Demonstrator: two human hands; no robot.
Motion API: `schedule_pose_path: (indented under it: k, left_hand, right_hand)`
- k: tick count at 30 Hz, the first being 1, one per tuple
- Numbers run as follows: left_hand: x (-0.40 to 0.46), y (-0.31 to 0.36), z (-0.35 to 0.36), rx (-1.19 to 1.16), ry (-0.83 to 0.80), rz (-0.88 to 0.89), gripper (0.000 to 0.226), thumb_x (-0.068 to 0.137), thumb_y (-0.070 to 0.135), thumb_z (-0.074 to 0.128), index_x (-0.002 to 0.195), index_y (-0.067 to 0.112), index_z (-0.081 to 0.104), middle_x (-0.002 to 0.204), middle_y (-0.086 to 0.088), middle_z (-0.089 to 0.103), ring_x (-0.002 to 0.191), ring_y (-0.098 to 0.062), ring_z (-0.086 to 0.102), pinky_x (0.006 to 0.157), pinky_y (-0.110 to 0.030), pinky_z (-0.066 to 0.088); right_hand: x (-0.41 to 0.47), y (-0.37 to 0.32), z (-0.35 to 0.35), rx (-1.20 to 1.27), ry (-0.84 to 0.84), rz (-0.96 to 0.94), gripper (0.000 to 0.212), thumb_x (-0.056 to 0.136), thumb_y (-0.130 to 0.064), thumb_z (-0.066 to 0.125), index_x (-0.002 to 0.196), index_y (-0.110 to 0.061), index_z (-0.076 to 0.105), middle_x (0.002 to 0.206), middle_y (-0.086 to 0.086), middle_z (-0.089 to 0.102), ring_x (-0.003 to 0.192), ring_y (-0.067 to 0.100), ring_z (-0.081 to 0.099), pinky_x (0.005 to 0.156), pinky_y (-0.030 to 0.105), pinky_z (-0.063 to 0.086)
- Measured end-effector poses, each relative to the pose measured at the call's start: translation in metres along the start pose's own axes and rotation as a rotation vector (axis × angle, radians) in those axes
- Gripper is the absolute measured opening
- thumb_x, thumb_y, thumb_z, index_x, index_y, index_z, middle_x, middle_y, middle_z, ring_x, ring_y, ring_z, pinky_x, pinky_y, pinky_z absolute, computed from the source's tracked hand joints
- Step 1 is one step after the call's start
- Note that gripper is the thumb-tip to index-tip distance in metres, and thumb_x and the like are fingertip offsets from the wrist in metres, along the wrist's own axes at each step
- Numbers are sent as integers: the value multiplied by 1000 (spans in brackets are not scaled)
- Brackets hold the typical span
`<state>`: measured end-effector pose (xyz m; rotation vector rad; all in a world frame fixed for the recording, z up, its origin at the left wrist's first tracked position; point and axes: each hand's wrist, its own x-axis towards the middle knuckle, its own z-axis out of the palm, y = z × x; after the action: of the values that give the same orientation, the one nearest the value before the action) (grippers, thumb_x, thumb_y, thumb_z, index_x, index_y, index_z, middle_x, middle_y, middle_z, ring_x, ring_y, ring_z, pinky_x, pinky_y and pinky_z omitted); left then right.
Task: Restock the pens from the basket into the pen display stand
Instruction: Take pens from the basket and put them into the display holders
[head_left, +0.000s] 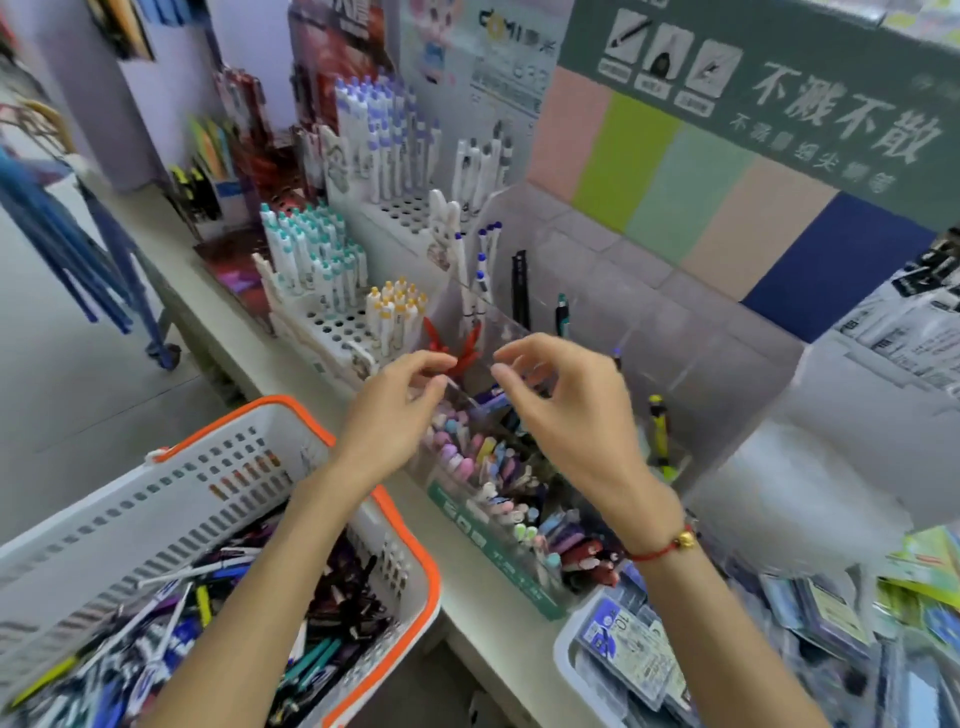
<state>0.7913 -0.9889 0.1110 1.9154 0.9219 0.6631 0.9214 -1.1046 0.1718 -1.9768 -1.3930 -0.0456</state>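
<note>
- A white basket (218, 525) with an orange rim sits near and to the left, heaped with loose pens (208, 613). They lie flat and criss-crossed, their long axes pointing every way, none upright.
- A clear acrylic pen display stand (519, 499) stands on the counter just right of the basket, running from near to far. Its near compartments are crowded with pastel pens (483, 467), long axes roughly upright, caps uppermost and tilted slightly. The far compartments hold only a few upright pens.
- White racks with round holes (332, 322) stand further left and far, partly filled with upright pens.
- The left hand (395, 421) hovers over the stand's near left edge, fingers loosely curled and apart. No pen shows in it, though motion blur makes this hard to tell for certain.
- The right hand (566, 410) hovers just beside it over the pastel pens, thumb and forefinger close but not meeting. Nothing is clearly pinched; a thin item there cannot be ruled out.
- Judgement: the step looks like tidying or placing at the stand. The next move likely calls for reaching back to the basket, picking a pen and turning it upright.
</note>
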Motion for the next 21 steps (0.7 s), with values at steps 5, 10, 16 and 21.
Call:
schedule_pose_path:
  k: [5, 10, 16, 21]
  left_hand:
    - [-56, -74, -49, 56, 13, -257, 22, 101, 21, 49, 115, 30, 63, 108, 7, 66, 106, -15, 61, 82, -31, 47]
    - [-116, -155, -74, 55, 37, -469, 21, 101, 18, 49, 114, 26, 63, 121, 4, 64, 113, -16, 59, 86, -27, 44]
    - [-179, -240, -84, 96, -4, -691, 34, 100, 16, 51, 133, 20, 53, 135, -5, 54, 104, -22, 59, 85, -34, 44]
    - [-222, -304, -67, 232, -274, -758, 64, 98, 6, 53, 152, 23, 24, 160, -7, 20, 137, -26, 38, 102, -37, 38]
  right_hand:
    - [-23, -41, 95, 56, -377, 49, 9, 88, -31, 65, 92, -26, 72, 79, -9, 70, 76, 11, 64, 66, 34, 53]
    - [-64, -65, 186, -4, -682, 76, 15, 92, -29, 59, 94, -22, 72, 89, -3, 73, 85, 17, 65, 66, 31, 50]
    - [-111, -61, 271, -125, -963, 84, 23, 97, -24, 49, 106, -12, 67, 97, 11, 70, 84, 30, 64, 70, 42, 55]
    - [-138, -49, 323, -376, -1249, -60, 42, 92, -33, 63, 124, -10, 48, 123, 13, 56, 107, 33, 57, 77, 40, 48]
